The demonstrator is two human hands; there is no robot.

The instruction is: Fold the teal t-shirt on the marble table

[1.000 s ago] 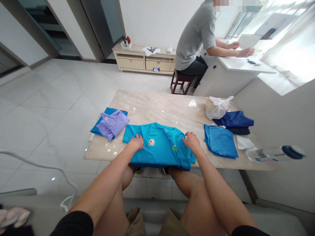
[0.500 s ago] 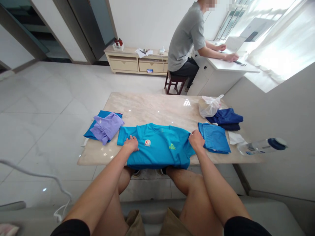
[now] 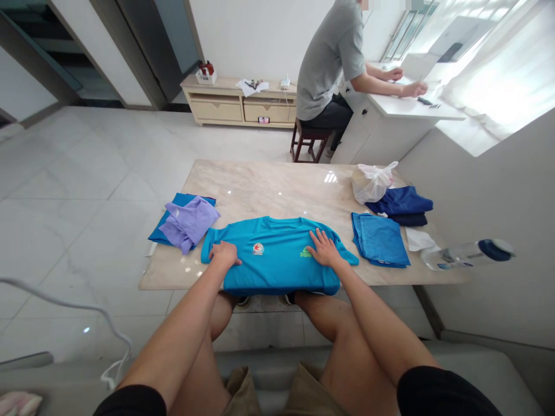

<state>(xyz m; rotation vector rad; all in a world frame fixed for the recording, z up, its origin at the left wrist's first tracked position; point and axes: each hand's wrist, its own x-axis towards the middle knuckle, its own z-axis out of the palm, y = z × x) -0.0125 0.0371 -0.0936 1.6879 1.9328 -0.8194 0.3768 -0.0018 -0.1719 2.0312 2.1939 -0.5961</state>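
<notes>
A turquoise T-shirt (image 3: 277, 263) lies front side up near the table's close edge, its lower part hanging over. On its chest are a round red-and-white badge and a green logo. My left hand (image 3: 224, 254) has its fingers curled into the cloth by the sleeve at the left, gripping it. Flat on the right chest lies my right hand (image 3: 325, 248), fingers spread, partly covering the green logo. To the left is a purple garment (image 3: 191, 222) on top of folded blue cloth (image 3: 158, 231). Right of the T-shirt sits a folded blue garment (image 3: 379, 240).
The marble-look table (image 3: 260, 188) also bears a tied plastic bag (image 3: 370, 184), dark blue clothes (image 3: 403, 205), white paper (image 3: 418, 239) and a clear bottle (image 3: 463, 256) lying at the right. Beyond, a person (image 3: 332, 63) sits on a stool at a white desk (image 3: 403, 107).
My right hand has let go of the right sleeve and moved left onto the chest, fingers now spread. My left hand has shifted slightly left. Both sleeves lie further outward.
</notes>
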